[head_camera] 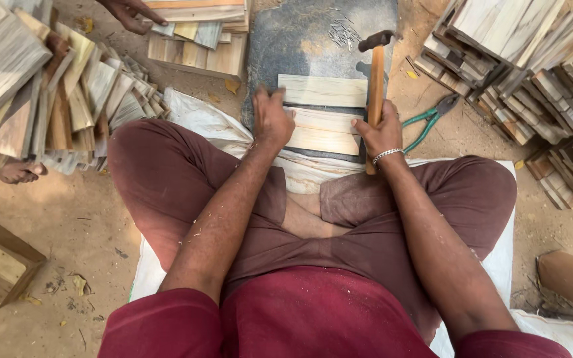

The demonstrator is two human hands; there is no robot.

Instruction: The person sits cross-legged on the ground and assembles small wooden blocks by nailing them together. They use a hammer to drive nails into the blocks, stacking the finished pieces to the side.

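On a dark stone slab (313,40), the left hand (271,119) presses curled fingers onto pale wooden slats (323,129). The right hand (381,132), just right of the slats, grips a wooden-handled hammer (376,73) upright. Green-handled pliers (432,119) lie right of the slab.

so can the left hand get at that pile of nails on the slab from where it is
Probably yes. The left hand rests on the wooden slats, and the nails lie loose further up the dark slab. Only flat slats lie between; the hammer in the right hand stands off to the side.
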